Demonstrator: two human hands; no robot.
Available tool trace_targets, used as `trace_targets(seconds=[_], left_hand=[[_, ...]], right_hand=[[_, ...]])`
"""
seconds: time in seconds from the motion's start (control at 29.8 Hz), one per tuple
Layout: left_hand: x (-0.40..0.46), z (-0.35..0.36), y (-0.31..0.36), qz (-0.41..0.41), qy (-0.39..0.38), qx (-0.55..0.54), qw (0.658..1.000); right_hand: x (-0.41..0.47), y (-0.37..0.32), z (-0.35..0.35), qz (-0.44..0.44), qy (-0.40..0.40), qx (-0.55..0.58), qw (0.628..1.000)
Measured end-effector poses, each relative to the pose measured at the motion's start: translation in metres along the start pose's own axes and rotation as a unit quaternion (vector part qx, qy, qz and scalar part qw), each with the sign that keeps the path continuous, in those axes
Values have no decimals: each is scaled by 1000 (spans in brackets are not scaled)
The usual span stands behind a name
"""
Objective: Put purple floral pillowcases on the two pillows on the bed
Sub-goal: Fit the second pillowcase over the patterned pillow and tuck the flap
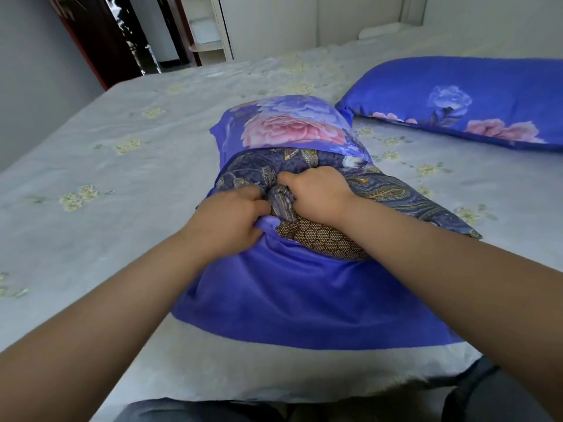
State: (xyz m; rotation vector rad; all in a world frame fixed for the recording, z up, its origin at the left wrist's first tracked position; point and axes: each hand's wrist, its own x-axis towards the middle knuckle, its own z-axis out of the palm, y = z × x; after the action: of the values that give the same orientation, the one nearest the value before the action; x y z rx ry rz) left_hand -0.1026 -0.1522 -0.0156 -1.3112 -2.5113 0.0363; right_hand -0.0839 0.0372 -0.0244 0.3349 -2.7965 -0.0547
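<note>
Pillow in hand: paisley-covered pillow [380,190] lies mid-bed, far end inside a purple floral pillowcase [292,126], near corner exposed to the right.
Pillowcase opening: plain purple flap [304,300] spread toward the bed's near edge.
Left hand [231,217]: fingers curled, pinching the flap's edge.
Right hand [316,190]: fingers curled, gripping bunched pillow fabric.
Second pillow [463,99]: fully cased, far right on the bed [106,178].
Background: open dark doorway [122,35], white cupboard [210,25].
</note>
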Motion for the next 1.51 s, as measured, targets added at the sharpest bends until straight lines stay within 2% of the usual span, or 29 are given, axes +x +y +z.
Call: trace_targets(seconds=[0.07, 0.13, 0.2, 0.24, 0.34, 0.4, 0.44, 0.5, 0.6, 0.67, 0.77, 0.84, 0.94, 1.01, 1.07, 1.11, 1.18, 1.24, 1.28, 1.31, 1.38, 1.41, 1.44, 1.51], left_hand=[[-3, 1, 4, 48, 70, -14, 996], [-3, 0, 15, 34, 78, -56, 995], [0, -1, 18, -29, -2, -108, 994], [3, -2, 18, -52, -76, -113, 989], [15, -8, 4, -91, -304, -131, 939], [23, -15, -2, -109, -374, -127, 912], [26, -19, -4, -113, -378, -116, 912], [26, -19, -7, -114, -308, -76, 941], [8, -7, -8, -122, -120, -42, 984], [-11, 4, -6, -114, -34, -16, 993], [-30, 18, -9, -74, 48, 68, 994], [-36, 21, -14, -41, 25, 20, 999], [-35, 1, -18, -92, -153, -80, 981], [-27, -12, -19, -123, -259, -35, 957], [-18, -26, -9, -127, -298, 62, 944], [-14, -35, 2, -132, -280, 106, 945], [-7, -47, 26, -140, -173, 153, 963], [-1, -54, 59, -67, -60, 115, 989], [2, -53, 78, -25, -51, 70, 996], [4, -50, 95, -2, -73, 31, 997], [5, -37, 119, -11, -111, 38, 993], [6, -30, 121, -33, -95, 51, 994], [7, -28, 119, -57, -59, 49, 995], [8, -27, 102, -91, 33, -11, 995]], right_hand=[[-3, 2, -3, 26, -9, 20, 999], [-8, 1, -4, 51, -10, 25, 998], [-8, -5, -1, 39, -11, 10, 999], [-12, -10, 0, 24, -9, 7, 1000], [-22, -27, 0, -20, -18, 5, 1000], [-30, -35, -1, -37, -25, -3, 999], [-36, -36, 0, -37, -12, -4, 999], [-50, -33, 6, -24, 41, 11, 999], [-80, -28, 17, -3, 114, 17, 993], [-99, -31, 22, 0, 107, -13, 994], [-119, -36, 22, 35, 95, -37, 994], [-132, -38, 22, 75, 99, -37, 992], [-158, -34, 19, 176, 94, -38, 979], [-177, -20, 11, 279, 72, 6, 958], [-189, -1, 0, 353, 56, 113, 927], [-192, 7, -4, 364, 52, 159, 916], [-190, 17, -9, 354, 56, 206, 910], [-185, 17, -16, 346, 75, 233, 906], [-182, 16, -18, 344, 82, 246, 902], [-178, 13, -23, 341, 91, 259, 899], [-172, 6, -30, 334, 144, 323, 874], [-170, 4, -32, 328, 188, 378, 845], [-166, 3, -33, 331, 233, 446, 798], [-160, -1, -34, 339, 325, 596, 651]])
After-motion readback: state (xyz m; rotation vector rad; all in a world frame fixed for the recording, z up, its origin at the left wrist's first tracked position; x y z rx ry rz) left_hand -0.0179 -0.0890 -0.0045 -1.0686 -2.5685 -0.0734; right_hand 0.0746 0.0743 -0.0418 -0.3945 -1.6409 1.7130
